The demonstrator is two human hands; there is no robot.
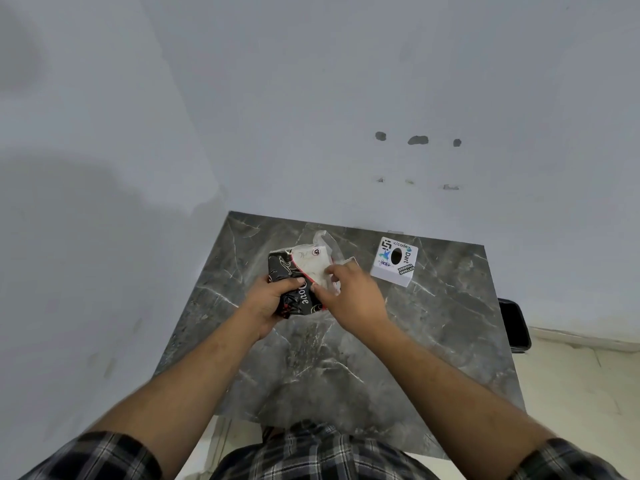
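A black, white and red soft tissue pack (289,268) marked "Dove" is held just above the grey marble table (450,327). My left hand (268,304) grips its near left end, thumb on top. My right hand (349,292) is over the pack's right side, fingers curled and pinching white tissue or clear wrapping (329,245) that sticks up from the pack. What exactly the fingertips pinch is partly hidden by the hand.
A white box (394,261) with a dark oval hole and stickers stands on the table at the back right. A black object (514,323) sits off the table's right edge. A wall runs behind and along the left.
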